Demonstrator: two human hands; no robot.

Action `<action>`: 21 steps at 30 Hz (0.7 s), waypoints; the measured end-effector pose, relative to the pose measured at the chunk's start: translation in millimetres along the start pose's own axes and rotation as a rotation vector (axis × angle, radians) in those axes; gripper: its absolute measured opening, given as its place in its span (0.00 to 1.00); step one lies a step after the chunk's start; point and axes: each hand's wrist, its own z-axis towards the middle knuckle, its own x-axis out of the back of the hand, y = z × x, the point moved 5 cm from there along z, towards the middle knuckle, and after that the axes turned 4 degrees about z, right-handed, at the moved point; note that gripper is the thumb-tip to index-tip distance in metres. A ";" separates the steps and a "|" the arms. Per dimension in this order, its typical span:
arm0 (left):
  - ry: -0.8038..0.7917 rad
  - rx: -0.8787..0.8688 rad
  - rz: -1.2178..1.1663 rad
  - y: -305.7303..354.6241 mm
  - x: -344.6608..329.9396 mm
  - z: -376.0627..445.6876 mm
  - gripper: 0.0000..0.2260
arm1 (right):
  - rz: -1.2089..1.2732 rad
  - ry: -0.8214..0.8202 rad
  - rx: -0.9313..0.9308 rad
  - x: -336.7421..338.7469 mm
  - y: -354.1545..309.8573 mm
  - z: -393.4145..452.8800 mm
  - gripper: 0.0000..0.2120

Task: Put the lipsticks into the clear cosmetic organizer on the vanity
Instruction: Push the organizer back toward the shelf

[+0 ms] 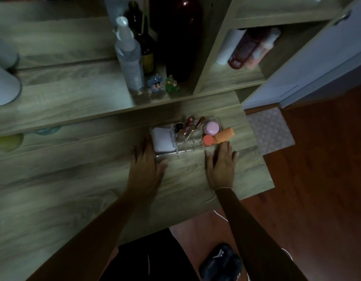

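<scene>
Several lipsticks (190,128) lean in clear organizer (185,148) | left grip (146,165) flat, empty | right grip (221,162) flat, empty

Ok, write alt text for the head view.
Left hand and right hand rest open on a wooden vanity beside a clear cosmetic organizer holding lipsticks, a white compact and an orange tube.

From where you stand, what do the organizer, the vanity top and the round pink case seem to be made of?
The organizer looks like clear hard plastic, perhaps acrylic: the wood shows through its walls and its edges glint. The vanity top shows printed-looking grey wood grain with a matte finish, probably laminate; real wood cannot be ruled out. The round pink case looks like smooth plastic with a soft sheen.
</scene>
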 end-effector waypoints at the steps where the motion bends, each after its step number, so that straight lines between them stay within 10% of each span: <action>1: -0.007 -0.009 0.001 3.7 -0.9 2.9 0.33 | -0.002 0.003 -0.007 2.0 3.4 2.9 0.32; 21: -0.045 -0.043 0.110 41.3 -18.2 1.2 0.33 | 0.023 0.015 -0.023 11.5 27.8 17.9 0.31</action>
